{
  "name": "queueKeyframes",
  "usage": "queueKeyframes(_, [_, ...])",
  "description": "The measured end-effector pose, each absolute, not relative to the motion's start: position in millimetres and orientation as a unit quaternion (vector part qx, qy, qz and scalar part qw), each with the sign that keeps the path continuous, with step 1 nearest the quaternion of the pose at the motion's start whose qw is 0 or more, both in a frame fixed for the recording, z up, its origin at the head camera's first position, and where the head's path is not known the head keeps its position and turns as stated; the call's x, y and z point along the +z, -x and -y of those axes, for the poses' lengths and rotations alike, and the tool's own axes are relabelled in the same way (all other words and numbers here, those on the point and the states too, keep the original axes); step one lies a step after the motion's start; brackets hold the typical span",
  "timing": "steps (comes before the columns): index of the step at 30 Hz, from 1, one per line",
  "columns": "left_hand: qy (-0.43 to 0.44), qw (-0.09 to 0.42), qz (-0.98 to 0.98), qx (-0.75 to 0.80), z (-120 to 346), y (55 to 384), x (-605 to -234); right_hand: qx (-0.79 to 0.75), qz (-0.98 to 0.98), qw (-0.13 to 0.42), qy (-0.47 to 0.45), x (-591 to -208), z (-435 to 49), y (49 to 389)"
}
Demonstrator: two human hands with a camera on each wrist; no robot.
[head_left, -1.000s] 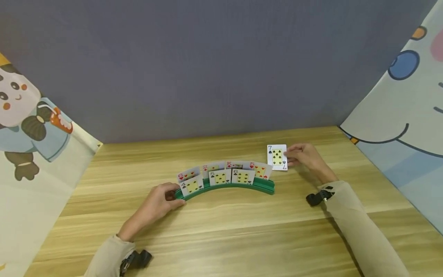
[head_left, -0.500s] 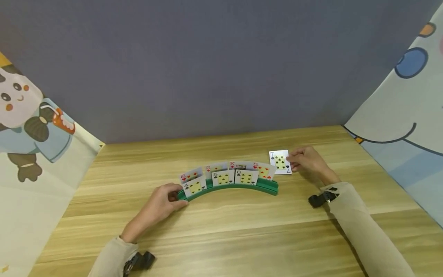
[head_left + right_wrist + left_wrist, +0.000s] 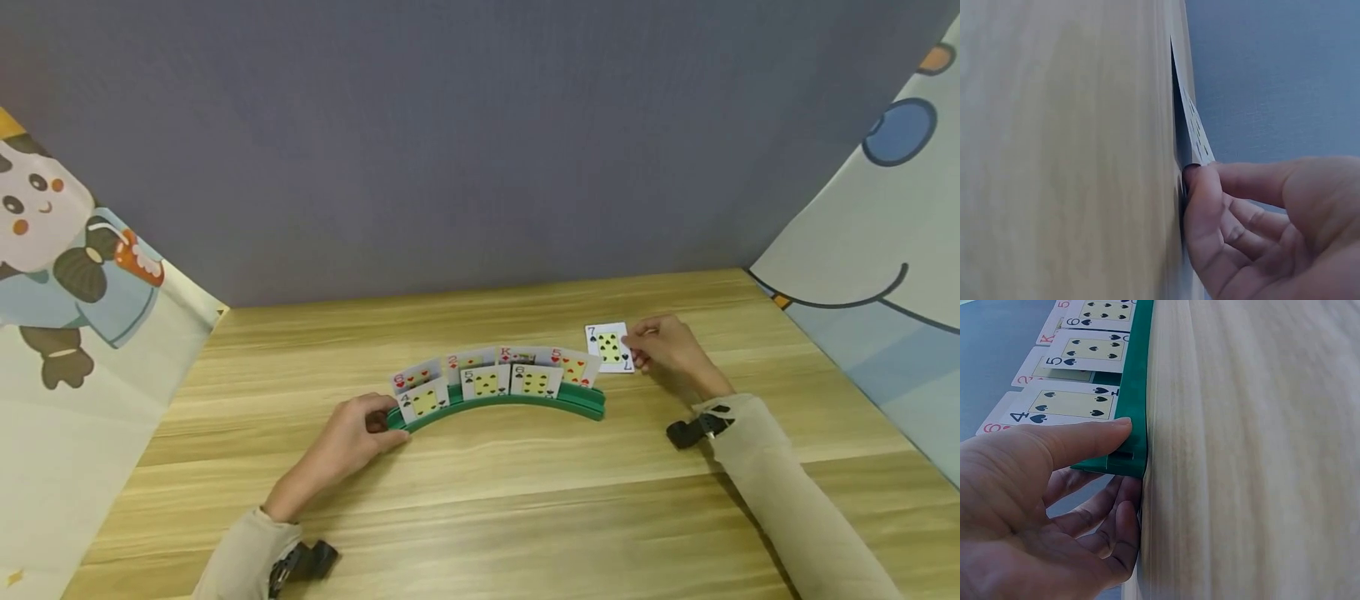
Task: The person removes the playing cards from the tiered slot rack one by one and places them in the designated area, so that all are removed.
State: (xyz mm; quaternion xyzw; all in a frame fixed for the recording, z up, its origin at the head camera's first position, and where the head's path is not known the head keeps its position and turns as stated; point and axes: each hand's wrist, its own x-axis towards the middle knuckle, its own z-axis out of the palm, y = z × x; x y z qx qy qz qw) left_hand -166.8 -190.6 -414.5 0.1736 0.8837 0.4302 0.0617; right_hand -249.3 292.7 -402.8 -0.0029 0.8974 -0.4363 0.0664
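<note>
A curved green card holder (image 3: 577, 403) stands on the table with playing cards upright in two rows. My left hand (image 3: 348, 442) grips its left end; in the left wrist view the thumb (image 3: 1094, 442) lies on the front face and the fingers curl behind. The front row holds the four (image 3: 424, 402), five (image 3: 484, 382) and six of spades (image 3: 536, 381). Behind them stand red-marked cards, among them a five of hearts (image 3: 576, 365). My right hand (image 3: 670, 346) pinches the seven of spades (image 3: 609, 347) by its right edge. In the right wrist view this card (image 3: 1194, 128) tilts, its far edge close to the tabletop.
The wood-grain table (image 3: 480, 517) meets a grey upright panel (image 3: 480, 150) at the back. Cartoon-printed panels (image 3: 82, 275) flank it at left and right (image 3: 862, 242). A black wrist camera (image 3: 693, 429) sits on the right cuff, another (image 3: 311, 562) on the left.
The right hand has brought the seven of spades down towards the table, turning it slightly; over the last half second it is nearly still. The left hand keeps its grip on the holder.
</note>
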Motion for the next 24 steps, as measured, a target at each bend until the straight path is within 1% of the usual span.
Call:
queueKeyframes(6, [-0.178,0.056,-0.885,0.427,190.7,167.2,-415.6,-0.429,-0.9,0.073,-0.015,-403.7,-293.2,248.8])
queueKeyframes(24, [-0.182,0.063,-0.884,0.425,190.5,166.9,-414.8,-0.429,-0.9,0.075,-0.014,-404.3,-294.8,246.6])
